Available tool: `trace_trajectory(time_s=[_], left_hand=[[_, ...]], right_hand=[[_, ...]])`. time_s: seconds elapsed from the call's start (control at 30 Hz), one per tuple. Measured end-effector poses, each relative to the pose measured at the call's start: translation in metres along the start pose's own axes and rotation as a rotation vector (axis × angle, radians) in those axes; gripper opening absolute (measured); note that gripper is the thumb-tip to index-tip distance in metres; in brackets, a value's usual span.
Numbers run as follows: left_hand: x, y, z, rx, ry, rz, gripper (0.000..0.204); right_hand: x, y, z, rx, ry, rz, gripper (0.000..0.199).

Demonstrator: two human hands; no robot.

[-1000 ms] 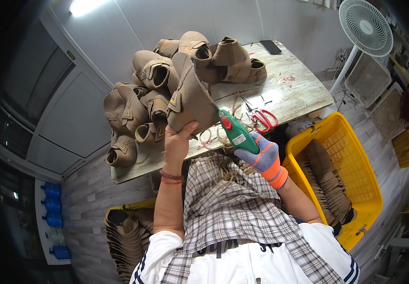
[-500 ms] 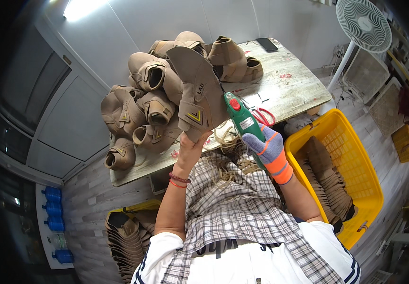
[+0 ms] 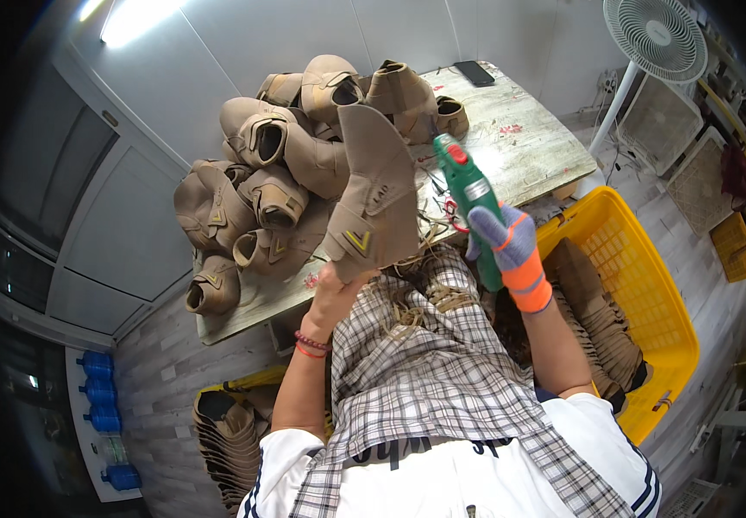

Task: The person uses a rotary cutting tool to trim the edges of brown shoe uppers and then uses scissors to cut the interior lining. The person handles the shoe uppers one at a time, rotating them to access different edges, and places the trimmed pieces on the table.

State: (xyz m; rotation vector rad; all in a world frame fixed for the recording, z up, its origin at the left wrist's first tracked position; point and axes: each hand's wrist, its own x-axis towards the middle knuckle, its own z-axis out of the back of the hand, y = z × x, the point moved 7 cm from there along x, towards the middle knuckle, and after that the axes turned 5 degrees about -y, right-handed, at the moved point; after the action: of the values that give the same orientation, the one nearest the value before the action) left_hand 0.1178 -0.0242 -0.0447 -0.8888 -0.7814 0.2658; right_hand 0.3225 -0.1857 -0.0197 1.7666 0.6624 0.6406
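My bare left hand (image 3: 335, 300), with beaded and red bracelets at the wrist, grips the lower end of a tan shoe upper (image 3: 378, 192). The upper stands tilted up over the table edge and carries a yellow-and-black V mark. In a grey and orange glove, my right hand (image 3: 511, 243) is closed around a green handheld power tool (image 3: 469, 183) with a red switch. Its thin dark tip points up and away, apart from the upper's right edge. Red-handled scissors (image 3: 454, 217) lie partly hidden behind the tool.
Several finished-looking tan uppers (image 3: 256, 138) are heaped on the left of the worn table (image 3: 532, 155). A black phone (image 3: 475, 73) lies at its far edge. Yellow baskets of stacked uppers stand right (image 3: 649, 285) and lower left (image 3: 256, 378). A white fan (image 3: 656, 36) stands far right.
The green tool has come away from the upper's right edge, moving right with my right hand. The upper has shifted slightly lower and turned a little. The whole view has moved slightly.
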Motion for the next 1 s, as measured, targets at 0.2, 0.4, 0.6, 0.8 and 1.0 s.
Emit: trace_trajectory(time_s=[0.2,0.4,0.6,0.8,1.0], left_hand=[[-0.033,-0.035,0.043,-0.155,-0.118,0.496,0.021],[-0.09,-0.066,0.061,0.174,-0.089,0.636,0.027],[-0.078,-0.01,0.063,0.425,-0.078,0.678,0.027],[-0.03,0.004,0.02,0.183,0.087,0.623,0.029],[0.031,0.017,-0.015,-0.227,0.24,0.494,0.025]], right_hand=[[0.09,-0.059,0.117,-1.064,-0.317,-0.123,0.07],[0.158,-0.116,0.183,-1.62,-0.303,-0.209,0.064],[0.192,-0.107,0.159,-1.818,-0.382,0.374,0.045],[0.148,-0.137,0.077,-1.626,0.062,0.281,0.037],[0.133,-0.138,0.039,-1.822,0.2,0.107,0.037]])
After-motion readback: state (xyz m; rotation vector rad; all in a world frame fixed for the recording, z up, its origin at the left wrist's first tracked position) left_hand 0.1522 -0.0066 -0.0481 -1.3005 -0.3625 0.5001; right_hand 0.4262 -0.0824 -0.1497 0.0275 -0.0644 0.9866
